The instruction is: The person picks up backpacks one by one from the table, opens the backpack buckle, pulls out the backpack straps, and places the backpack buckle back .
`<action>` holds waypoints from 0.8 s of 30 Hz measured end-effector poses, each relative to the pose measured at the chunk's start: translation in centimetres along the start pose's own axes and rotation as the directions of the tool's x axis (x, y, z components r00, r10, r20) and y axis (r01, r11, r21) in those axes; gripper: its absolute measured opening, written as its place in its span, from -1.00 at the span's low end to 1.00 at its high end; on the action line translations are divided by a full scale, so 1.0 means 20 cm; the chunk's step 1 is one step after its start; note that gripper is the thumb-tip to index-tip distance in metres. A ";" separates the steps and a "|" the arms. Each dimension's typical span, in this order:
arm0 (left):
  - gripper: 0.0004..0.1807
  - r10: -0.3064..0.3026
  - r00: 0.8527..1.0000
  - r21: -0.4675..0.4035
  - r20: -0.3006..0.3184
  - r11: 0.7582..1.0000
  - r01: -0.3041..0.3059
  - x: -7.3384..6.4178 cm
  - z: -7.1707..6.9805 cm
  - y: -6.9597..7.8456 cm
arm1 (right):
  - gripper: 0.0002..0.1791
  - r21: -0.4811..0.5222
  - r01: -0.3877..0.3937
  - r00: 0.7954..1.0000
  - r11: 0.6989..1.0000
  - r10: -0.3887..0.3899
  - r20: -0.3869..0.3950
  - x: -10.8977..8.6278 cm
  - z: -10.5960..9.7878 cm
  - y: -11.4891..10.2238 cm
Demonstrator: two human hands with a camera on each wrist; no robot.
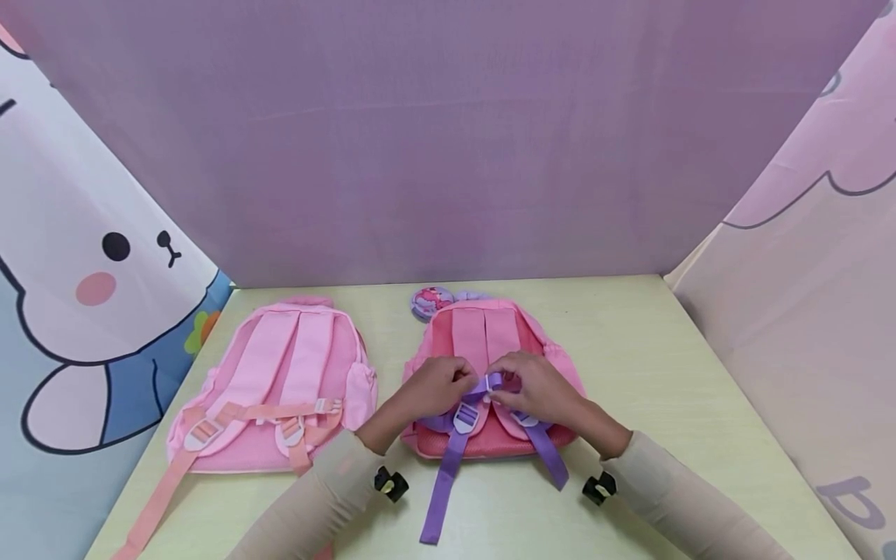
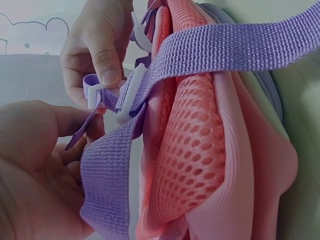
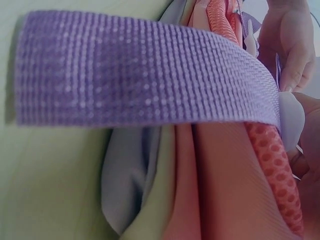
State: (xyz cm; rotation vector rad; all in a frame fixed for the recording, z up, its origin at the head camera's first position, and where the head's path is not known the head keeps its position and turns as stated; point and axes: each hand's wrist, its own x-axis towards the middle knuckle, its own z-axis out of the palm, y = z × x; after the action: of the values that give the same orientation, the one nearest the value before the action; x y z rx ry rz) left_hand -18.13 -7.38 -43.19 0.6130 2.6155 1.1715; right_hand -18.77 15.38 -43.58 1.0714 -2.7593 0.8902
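Observation:
A pink backpack (image 1: 560,362) lies with its shoulder straps up, in front of the person. Across those straps, both hands meet at a narrow purple chest strap (image 2: 91,80) with a white slider buckle (image 2: 95,96). My left hand (image 1: 442,385) pinches the loose tail of this strap between thumb and finger. My right hand (image 1: 539,386) grips the strap beside the slider, its thumb on top. Wider purple webbing (image 1: 444,490) hangs from a white adjuster (image 1: 465,418) toward the front. In the right wrist view, the webbing (image 3: 145,70) covers much of the scene and the right fingers are mostly hidden.
A lighter pink backpack (image 1: 266,365) with peach webbing (image 1: 164,490) lies on the table (image 1: 700,435) to the left. A round purple charm (image 1: 430,303) sits behind the nearer bag. Purple fabric (image 1: 448,140) forms the back wall; printed cloths stand at both sides.

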 end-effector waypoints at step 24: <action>-0.84 -0.014 1.000 0.000 -0.001 1.000 0.014 0.00 0.00 0.02 | -0.70 -0.006 -0.013 1.000 1.000 0.013 0.014 0.01 0.00 -0.01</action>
State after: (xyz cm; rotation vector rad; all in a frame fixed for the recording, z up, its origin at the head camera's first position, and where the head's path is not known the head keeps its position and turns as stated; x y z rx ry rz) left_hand -17.98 -7.09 -42.92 0.5928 2.6170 1.1677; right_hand -18.74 15.21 -43.42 1.0635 -2.7814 0.8796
